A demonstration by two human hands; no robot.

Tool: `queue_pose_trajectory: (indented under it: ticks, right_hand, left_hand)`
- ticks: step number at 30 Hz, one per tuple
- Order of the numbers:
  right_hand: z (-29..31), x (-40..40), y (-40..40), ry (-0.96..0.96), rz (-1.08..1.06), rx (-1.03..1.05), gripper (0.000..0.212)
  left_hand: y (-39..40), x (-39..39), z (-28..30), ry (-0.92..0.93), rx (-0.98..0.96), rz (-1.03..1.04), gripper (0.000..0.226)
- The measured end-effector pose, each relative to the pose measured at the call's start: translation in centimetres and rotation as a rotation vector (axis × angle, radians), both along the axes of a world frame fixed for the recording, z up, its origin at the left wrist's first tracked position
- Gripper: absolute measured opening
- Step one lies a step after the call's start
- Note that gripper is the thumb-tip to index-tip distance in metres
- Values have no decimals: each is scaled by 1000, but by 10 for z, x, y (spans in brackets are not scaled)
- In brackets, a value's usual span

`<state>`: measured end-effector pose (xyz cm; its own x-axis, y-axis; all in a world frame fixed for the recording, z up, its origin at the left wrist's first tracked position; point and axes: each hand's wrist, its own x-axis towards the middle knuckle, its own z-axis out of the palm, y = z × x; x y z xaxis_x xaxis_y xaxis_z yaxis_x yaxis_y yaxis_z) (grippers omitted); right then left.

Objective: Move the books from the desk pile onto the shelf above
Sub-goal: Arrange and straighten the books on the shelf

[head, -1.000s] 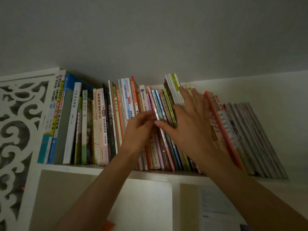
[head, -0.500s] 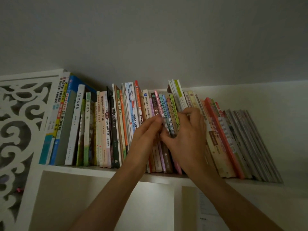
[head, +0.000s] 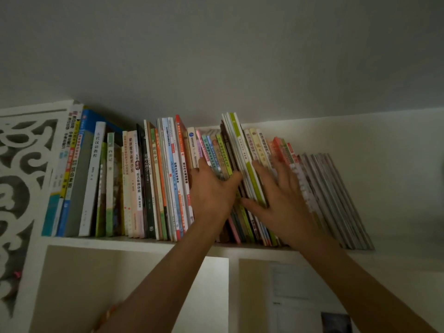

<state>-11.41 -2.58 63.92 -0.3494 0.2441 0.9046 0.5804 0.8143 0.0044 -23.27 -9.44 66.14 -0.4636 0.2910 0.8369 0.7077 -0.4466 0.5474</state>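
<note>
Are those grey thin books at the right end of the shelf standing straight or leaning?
Leaning. The grey thin books slant, tops tilted left toward the other books, bottoms further right on the shelf.

Left of the left hand [head: 211, 191], a white spine [head: 92, 179] reads 古代汉语教程, and a thin white-green spine [head: 110, 183] beside it says 西游记. Closer to that hand, a black spine [head: 147, 181] carries 基础心理学; other titles are too blurred to read.

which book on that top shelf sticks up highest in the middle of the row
The white book with the green spine stripe, just above the right hand. Its top rises clear of the shorter books on both sides.
</note>
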Motion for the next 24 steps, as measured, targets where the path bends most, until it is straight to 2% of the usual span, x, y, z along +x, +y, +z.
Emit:
queue_pose_trajectory:
  ticks: [4,7,9,13,17,24]
  right_hand:
    - [-1,5,5,-32,29,15,76]
    - [-4,2,8,-38,13,33,78]
    - [-6,-3,10,-11,-15,100,82]
    - [-7,-9,14,17,-67,148,74]
    - [-8,-13,9,8,-159,172,71]
    - [-2,-20,8,-45,-260,225,76]
  left_hand:
    - [-22,0,7,28,1,5,26]
    - [-60,-8,16,49,-10,-6,13]
    - [-76,-11,12,40,41,24,21]
    - [-80,5,-9,-41,172,57,37]
    - [-75,27,-11,-11,168,21,53]
    - [-102,3,-18,39,235,77,39]
